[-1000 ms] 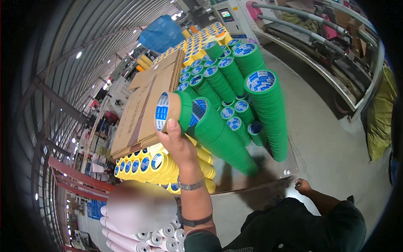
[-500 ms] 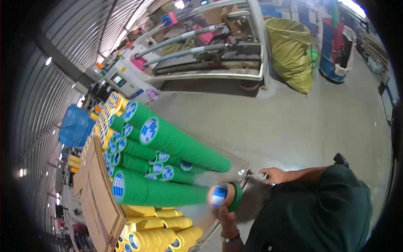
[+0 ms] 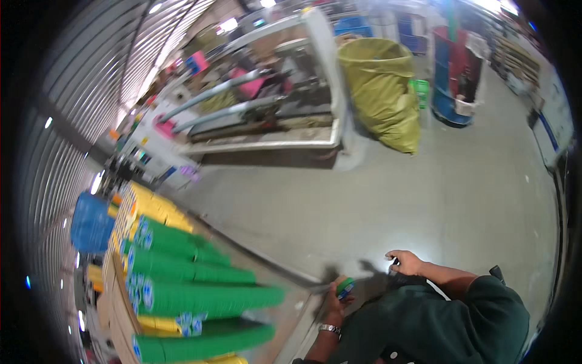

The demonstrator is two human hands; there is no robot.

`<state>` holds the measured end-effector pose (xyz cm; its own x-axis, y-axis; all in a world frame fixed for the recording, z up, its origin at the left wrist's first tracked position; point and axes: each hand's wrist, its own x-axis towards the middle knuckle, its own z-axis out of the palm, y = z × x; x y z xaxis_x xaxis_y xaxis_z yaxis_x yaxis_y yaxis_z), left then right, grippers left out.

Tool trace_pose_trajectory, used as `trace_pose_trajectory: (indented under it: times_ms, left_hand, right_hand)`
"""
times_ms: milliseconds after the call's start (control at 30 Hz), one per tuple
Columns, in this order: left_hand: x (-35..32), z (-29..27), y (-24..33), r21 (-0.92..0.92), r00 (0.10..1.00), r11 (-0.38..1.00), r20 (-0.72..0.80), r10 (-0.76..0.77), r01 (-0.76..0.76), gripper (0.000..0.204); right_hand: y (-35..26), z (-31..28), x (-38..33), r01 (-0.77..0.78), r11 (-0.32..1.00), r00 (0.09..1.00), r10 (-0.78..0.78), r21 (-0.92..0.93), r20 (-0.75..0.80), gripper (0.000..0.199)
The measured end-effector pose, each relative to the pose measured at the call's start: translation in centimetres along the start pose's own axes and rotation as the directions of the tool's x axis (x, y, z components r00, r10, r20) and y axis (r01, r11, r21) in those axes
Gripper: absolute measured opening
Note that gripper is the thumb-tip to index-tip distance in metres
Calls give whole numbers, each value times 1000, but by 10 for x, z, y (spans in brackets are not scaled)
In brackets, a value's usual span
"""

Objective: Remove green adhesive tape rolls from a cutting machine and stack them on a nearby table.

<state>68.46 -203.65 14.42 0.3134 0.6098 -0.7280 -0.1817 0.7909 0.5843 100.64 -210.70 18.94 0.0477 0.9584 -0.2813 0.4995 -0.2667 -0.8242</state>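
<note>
My left hand (image 3: 334, 301), with a metal-banded watch on its wrist, is closed around a green tape roll (image 3: 345, 287) with a blue-and-white label, held near my body. Long stacked columns of green tape rolls (image 3: 212, 298) lie to its left, apart from the hand. My right hand (image 3: 407, 263) is held out in front of me, its fingers curled around a small dark object (image 3: 394, 265) whose kind I cannot make out.
Yellow tape rolls (image 3: 159, 206) sit behind and below the green ones, beside cardboard (image 3: 114, 303). A white-framed machine (image 3: 260, 146) stands ahead. Farther right are a yellow-green sack (image 3: 382, 91) and a blue drum (image 3: 450, 112). Grey floor (image 3: 448, 200) stretches between.
My view has turned, so the stacks sit lower and farther left. My left hand, with the green tape roll, has drawn away from the end of the green column.
</note>
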Motion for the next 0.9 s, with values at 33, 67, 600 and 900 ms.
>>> trace_pose_trajectory:
  times_ms: [33, 67, 600, 900]
  left_hand:
    - [10, 29, 7, 4, 999, 1000, -30, 14, -14, 67]
    - [31, 52, 16, 35, 1000, 999, -2, 2, -2, 67]
    - [395, 491, 206, -77, 903, 994, 427, -40, 80, 55]
    - [480, 843, 396, -294, 694, 823, 444, 567, -485, 71]
  right_hand:
    - [25, -25, -2, 7, 1000, 999, -7, 3, -51, 55]
    - [46, -51, 3, 29, 1000, 995, -29, 0, -97, 54]
    - [225, -315, 59, -343, 854, 588, 520, 392, -619, 48]
    - [339, -316, 7, -249, 423, 224, 900, 871, -373, 48]
